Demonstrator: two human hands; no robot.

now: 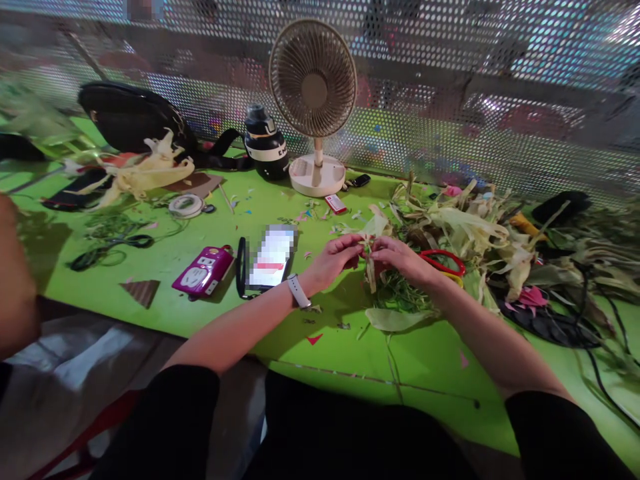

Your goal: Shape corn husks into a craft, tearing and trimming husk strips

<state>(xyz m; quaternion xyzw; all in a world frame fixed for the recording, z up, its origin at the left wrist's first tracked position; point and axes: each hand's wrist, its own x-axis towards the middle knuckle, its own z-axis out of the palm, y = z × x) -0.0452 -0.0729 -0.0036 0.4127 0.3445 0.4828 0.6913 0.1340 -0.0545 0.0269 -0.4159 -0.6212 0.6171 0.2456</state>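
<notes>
the green table (pixel 210 313) fills most of the view, and a perforated metal screen (pixel 500 100) runs along its far edge. a loose pile of husks (pixel 480 230) spreads over the right side of the table. a black bag (pixel 130 117) lies at the far left, and a desk fan (pixel 313 87) stands at the back, with a dark bottle (pixel 265 143) just beside it. a phone (pixel 273 257) lies near the left forearm, and a purple power strip (pixel 203 270) sits just left of the phone. the left hand (pixel 333 260) and the right hand (pixel 403 257) meet over the table at the near edge of the pile. the fingertips of both are pinched on a pale husk strip (pixel 371 270). the strip sits between the two hands, its long axis up and down in the picture. its upper end points toward the fan and its lower end hangs toward the person. a white watch (pixel 299 291) is on the left wrist.
</notes>
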